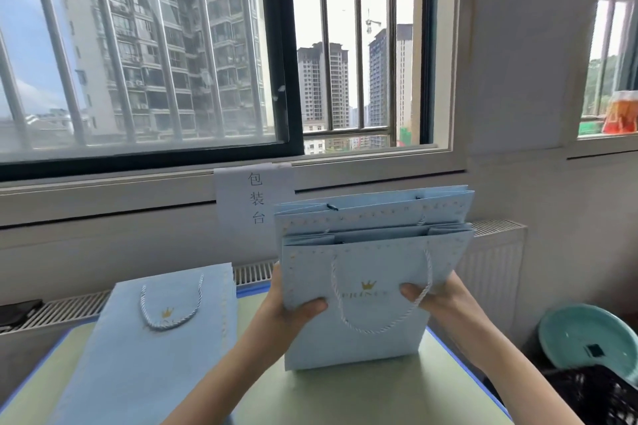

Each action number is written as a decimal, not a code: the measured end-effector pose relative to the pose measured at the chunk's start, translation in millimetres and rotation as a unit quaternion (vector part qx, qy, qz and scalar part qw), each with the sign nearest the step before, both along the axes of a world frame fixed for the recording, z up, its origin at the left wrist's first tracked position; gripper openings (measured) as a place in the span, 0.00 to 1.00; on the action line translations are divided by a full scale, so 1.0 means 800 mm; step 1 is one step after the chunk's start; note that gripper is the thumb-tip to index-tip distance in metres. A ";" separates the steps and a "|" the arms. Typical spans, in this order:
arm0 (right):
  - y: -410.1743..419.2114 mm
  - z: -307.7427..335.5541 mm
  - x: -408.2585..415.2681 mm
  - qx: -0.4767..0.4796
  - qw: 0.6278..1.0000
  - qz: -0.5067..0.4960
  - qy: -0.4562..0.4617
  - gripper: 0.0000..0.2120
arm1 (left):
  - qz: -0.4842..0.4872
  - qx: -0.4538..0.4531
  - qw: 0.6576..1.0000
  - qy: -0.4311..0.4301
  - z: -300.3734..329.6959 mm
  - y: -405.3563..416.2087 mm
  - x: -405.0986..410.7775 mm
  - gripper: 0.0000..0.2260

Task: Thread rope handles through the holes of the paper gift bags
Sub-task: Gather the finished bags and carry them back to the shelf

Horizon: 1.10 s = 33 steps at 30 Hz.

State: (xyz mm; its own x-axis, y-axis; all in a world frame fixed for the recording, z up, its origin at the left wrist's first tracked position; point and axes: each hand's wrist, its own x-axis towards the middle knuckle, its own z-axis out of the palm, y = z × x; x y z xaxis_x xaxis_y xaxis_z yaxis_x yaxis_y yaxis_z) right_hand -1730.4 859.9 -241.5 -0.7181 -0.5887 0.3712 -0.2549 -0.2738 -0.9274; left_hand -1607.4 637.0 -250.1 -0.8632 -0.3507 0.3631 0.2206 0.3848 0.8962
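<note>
Both hands, left [293,307] & right [436,297], grip front bag [362,338] w/ thumbs across its face, near table [345,397] far edge; keep it upright, rope handle [379,317] hanging free.

Both bare forearms reach forward and upward from the lower edge of view, converging. The left hand [290,307] and right hand [438,300] face each other, thumbs toward the camera pinching inward, the remaining fingers hidden behind what they hold.

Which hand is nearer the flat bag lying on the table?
Left. The left hand grips the upright bag's edge beside the flat bag; the right hand grips its far edge.
</note>
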 end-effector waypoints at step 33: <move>-0.018 0.168 0.023 0.118 0.917 -0.261 0.277 0.13 | -0.046 0.043 0.998 0.029 -0.001 -0.029 -0.011 0.28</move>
